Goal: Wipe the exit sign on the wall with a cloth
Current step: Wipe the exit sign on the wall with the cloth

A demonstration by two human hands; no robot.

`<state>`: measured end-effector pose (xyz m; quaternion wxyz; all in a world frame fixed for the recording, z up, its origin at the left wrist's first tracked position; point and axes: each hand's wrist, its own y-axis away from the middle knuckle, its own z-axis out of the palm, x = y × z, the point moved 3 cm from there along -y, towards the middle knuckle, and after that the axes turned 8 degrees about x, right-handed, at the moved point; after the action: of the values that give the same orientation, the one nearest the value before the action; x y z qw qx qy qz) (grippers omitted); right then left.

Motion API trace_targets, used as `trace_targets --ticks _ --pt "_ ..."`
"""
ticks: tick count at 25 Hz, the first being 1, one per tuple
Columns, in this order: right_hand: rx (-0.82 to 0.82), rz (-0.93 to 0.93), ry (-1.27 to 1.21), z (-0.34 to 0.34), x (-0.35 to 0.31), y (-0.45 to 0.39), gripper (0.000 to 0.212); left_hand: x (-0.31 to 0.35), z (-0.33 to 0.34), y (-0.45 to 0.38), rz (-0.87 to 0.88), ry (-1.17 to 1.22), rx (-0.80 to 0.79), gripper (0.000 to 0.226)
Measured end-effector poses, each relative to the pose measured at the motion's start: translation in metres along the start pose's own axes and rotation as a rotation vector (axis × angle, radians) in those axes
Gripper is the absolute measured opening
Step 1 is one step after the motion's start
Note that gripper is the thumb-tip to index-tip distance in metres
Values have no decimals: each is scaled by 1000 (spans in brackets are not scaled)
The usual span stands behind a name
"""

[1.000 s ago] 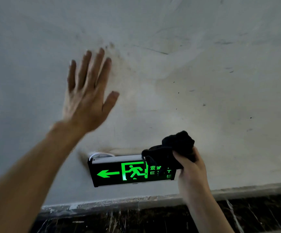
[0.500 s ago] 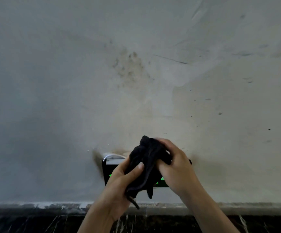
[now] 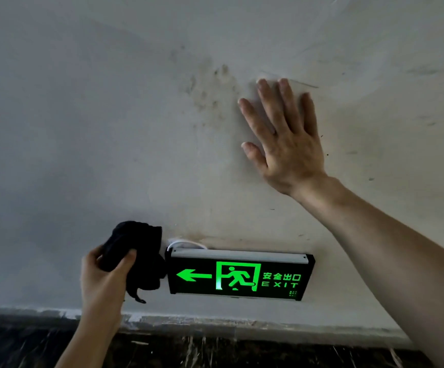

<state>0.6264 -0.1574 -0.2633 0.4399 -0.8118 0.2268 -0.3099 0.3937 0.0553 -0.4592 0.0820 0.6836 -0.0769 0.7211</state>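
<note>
A black exit sign (image 3: 239, 276) with a lit green arrow, running figure and EXIT lettering hangs low on the white wall (image 3: 83, 128). My left hand (image 3: 101, 282) grips a bunched black cloth (image 3: 136, 251), which touches the sign's left end. My right hand (image 3: 287, 139) lies flat on the wall above the sign, fingers spread, holding nothing. The sign's whole face shows.
A white cable (image 3: 186, 244) loops out of the wall at the sign's top left corner. Dark smudges (image 3: 205, 88) mark the wall above. A dark marbled skirting (image 3: 242, 349) runs along the bottom under a rough paint edge.
The cloth passed from my right hand into my left. My left hand came off the wall and took it to the sign's left end; my right hand rose and pressed flat on the wall.
</note>
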Motion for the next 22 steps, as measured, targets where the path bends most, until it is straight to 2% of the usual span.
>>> trace_targets --ticks 3,6,9,11,14,18,22 --pt "85 -49 69 17 4 1 60 2 10 -9 161 -110 24 50" --pt "204 -60 98 25 7 1 58 1 27 -12 344 -334 16 52" --pt "261 -78 106 30 6 0 59 -11 45 -2 441 -412 -26 53" --pt "294 -87 126 32 8 0 59 -28 50 4 368 -379 -43 55" --pt "333 -87 136 34 7 1 59 -58 50 7 167 -278 -61 58" --pt "362 -81 135 34 8 -1 59 -85 45 3 -11 -171 -39 53" --pt "351 -72 143 33 6 0 58 -99 45 1 -63 -223 -89 51"
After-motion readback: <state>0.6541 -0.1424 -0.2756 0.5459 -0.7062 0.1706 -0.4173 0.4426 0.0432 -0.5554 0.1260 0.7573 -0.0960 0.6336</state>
